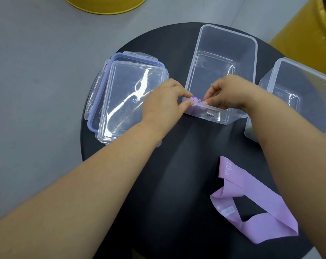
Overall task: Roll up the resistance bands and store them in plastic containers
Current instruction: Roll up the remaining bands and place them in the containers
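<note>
Grey floor (37, 90) surrounds a round black table (177, 174), and all the work sits on that tabletop.

We start at the grip. Our left hand (164, 101) pinches one end of a small rolled band (194, 99) between thumb and forefinger. Our right hand (231, 94) pinches the other end with curled fingertips, so both hands are closed on the same roll. The roll is at the near wall of the middle container (251, 58), level with its rim. More purple shows through the clear wall just below it. We cannot tell whether the roll touches the container's bottom.

We count two resistance bands. The rolled band is pale purple, wound into a tight spiral whose layers show at the end facing us. The loose band (276, 225) is the same purple. It lies flat and twisted on the near right of the table, well apart from the hands, with "10LB" printed in white near one fold and a small pale label on another.

We count two clear plastic containers, both without lids. The middle container is a deep rectangle. The right container (304, 69) stands just beside it, partly behind our right forearm.

We count two lids, stacked at the left of the table. A clear lid (132, 101) lies on a lid with a blue seal (121, 57).

Two yellow objects are on the floor beyond the table. We see a round one (106, 6) at the top edge and a larger one (298, 25) at the top right.
</note>
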A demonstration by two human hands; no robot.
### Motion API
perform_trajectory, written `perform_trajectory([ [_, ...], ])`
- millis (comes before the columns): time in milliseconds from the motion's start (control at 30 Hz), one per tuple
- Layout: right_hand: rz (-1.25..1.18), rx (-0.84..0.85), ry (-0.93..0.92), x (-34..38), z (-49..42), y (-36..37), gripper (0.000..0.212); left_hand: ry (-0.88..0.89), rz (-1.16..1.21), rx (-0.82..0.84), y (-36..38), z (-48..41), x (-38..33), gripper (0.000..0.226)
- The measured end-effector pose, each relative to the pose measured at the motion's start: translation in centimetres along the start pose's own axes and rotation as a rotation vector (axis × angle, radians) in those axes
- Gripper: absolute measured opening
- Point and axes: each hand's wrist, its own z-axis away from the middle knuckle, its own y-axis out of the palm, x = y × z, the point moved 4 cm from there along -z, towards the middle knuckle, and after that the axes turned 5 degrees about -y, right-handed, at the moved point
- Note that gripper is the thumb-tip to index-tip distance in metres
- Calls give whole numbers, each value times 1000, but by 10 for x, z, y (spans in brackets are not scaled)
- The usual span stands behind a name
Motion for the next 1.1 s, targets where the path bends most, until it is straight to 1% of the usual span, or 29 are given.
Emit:
perform_trajectory([
  [167, -23, 3, -6, 0, 0, 0, 8, 1, 8, 3, 1, 0, 0, 19],
  [467, 21, 25, -24, 2, 3, -2, 5, -20, 28, -11, 2, 1, 1, 22],
  [633, 13, 31, -32, 1, 4, -2, 11, -25, 46, -19, 2, 2, 1, 33],
  [800, -5, 34, -21, 0, 3, -2, 16, -26, 47, -20, 2, 2, 1, 37],
  [1100, -15, 8, -21, 1, 6, -1, 17, -35, 53, -15, 2, 3, 3, 29],
])
